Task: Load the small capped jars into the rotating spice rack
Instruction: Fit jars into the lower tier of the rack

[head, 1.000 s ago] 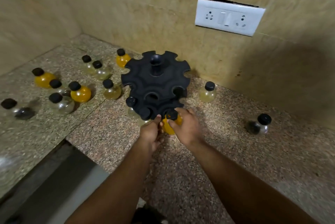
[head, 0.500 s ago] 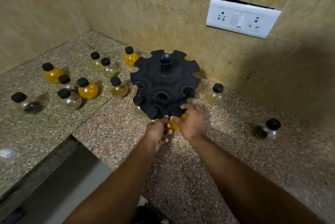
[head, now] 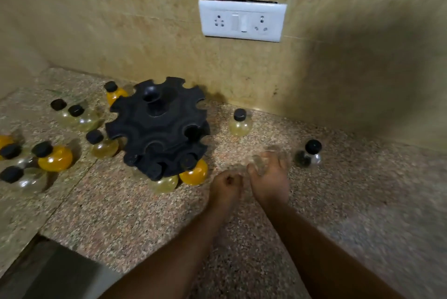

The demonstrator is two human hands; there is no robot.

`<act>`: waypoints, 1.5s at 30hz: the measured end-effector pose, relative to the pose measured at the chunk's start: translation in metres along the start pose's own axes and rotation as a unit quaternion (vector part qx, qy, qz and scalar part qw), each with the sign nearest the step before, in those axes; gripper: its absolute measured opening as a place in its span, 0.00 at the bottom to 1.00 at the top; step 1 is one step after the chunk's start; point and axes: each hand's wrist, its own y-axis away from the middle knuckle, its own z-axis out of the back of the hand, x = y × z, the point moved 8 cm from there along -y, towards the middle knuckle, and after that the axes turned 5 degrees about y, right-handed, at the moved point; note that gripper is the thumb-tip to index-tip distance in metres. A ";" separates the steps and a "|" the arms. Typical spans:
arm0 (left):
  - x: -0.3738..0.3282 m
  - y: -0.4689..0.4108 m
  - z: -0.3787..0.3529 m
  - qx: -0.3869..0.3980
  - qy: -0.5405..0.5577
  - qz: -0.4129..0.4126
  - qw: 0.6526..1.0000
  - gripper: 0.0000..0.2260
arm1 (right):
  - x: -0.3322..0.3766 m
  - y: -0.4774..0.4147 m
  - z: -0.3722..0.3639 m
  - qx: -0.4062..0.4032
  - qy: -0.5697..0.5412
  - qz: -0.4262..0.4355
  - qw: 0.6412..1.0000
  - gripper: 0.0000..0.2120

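Presently, an orange jar (head: pixel 194 171) is seated in the black spice rack's (head: pixel 157 127) lower front slot, while the left hand (head: pixel 226 184) is loosely curled, empty, and the blurred right hand's (head: pixel 269 177) grip cannot be determined.

Dim, warm lighting. A broad soft shadow covers the wall (head: pixel 362 76) at far right. Motion blur smears the right hand (head: pixel 268 177) and left hand (head: pixel 226 184); wide-angle distortion bends frame edges
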 end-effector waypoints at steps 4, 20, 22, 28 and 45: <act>-0.018 -0.012 -0.055 0.084 -0.142 -0.037 0.986 0.12 | -0.046 -0.011 0.039 -0.100 -0.041 -0.063 0.992 0.25; -0.004 -0.052 -0.177 0.296 -0.598 -0.068 0.741 0.55 | -0.127 -0.073 0.068 -0.091 -0.092 -0.123 0.984 0.36; -0.004 -0.047 -0.180 0.305 -0.582 -0.056 0.751 0.57 | -0.125 -0.079 0.066 -0.081 -0.091 -0.104 0.987 0.33; -0.005 -0.045 -0.178 0.295 -0.543 -0.068 0.783 0.55 | -0.119 -0.086 0.060 -0.073 -0.086 -0.091 0.989 0.27; -0.026 -0.024 0.031 -0.300 0.244 0.118 0.915 0.21 | 0.010 -0.034 -0.003 0.032 -0.076 0.053 0.995 0.25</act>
